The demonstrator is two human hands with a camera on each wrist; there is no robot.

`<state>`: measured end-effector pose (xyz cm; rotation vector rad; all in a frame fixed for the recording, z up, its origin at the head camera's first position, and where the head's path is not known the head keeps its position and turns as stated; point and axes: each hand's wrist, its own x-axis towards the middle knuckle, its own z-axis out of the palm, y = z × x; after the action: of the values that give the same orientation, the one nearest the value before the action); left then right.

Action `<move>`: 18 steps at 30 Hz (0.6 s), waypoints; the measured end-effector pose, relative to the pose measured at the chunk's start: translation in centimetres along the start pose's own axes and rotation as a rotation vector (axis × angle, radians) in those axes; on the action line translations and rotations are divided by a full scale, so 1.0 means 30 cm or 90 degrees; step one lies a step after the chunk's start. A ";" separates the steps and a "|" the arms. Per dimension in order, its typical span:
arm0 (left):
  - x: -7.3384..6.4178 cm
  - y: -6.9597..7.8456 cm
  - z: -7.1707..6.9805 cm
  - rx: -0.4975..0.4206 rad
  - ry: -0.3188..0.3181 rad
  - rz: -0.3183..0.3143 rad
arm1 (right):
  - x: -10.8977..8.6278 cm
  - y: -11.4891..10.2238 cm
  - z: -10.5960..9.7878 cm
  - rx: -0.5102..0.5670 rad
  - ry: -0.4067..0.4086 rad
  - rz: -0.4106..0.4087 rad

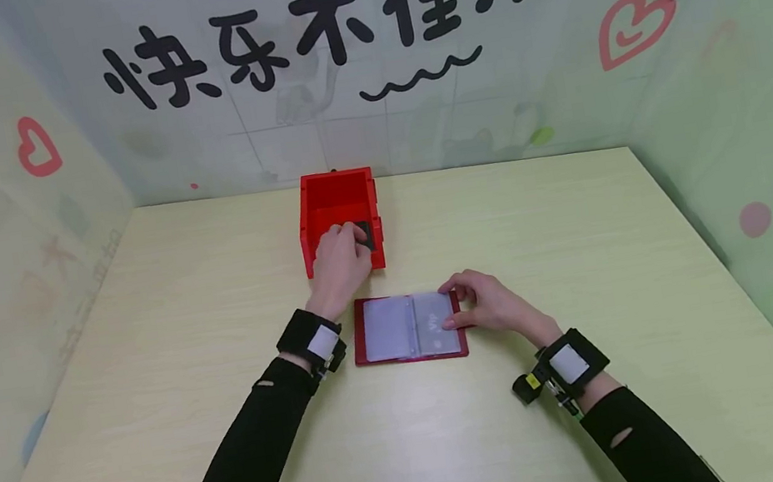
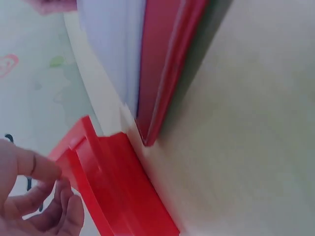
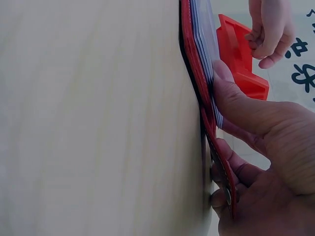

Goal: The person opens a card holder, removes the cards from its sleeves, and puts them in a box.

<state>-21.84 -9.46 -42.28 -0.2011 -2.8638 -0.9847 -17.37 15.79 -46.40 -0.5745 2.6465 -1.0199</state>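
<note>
A small dark red card holder (image 1: 414, 359) lies spread open on the table, its clear plastic sleeves (image 1: 389, 329) facing up. My right hand (image 1: 491, 304) grips its right side: the thumb presses on the sleeves, and other fingers curl behind the red flap (image 3: 216, 147), which has a metal snap. My left hand (image 1: 340, 261) is over the near part of a red bin (image 1: 335, 190), fingers loosely bent. A small dark flat piece (image 1: 366, 236) shows in the bin beside those fingertips. In the left wrist view no object shows between the left fingers (image 2: 37, 169).
The bin stands behind the card holder on the pale wooden table (image 1: 214, 302). A printed cloth backdrop (image 1: 191, 154) with black lettering rises at the back and both sides. Each wrist wears a black strap with a camera (image 1: 527, 387).
</note>
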 end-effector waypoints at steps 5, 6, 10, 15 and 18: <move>-0.076 0.003 0.011 -0.026 -0.109 0.059 | 0.002 -0.001 0.001 0.002 -0.002 0.003; -0.088 0.000 0.016 -0.026 -0.136 0.075 | 0.002 -0.001 0.001 0.000 -0.001 0.001; -0.124 -0.017 0.041 -0.028 -0.249 0.134 | 0.001 -0.001 0.002 -0.002 0.000 0.001; -0.144 -0.038 0.065 -0.031 -0.343 0.159 | -0.003 -0.003 0.001 -0.007 0.004 -0.005; -0.147 -0.038 0.066 -0.027 -0.364 0.161 | -0.006 -0.005 0.000 -0.017 0.013 -0.018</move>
<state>-17.78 -9.52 -45.16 -0.9670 -3.1813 -1.0748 -17.16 15.78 -46.27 -0.6118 2.6813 -1.0057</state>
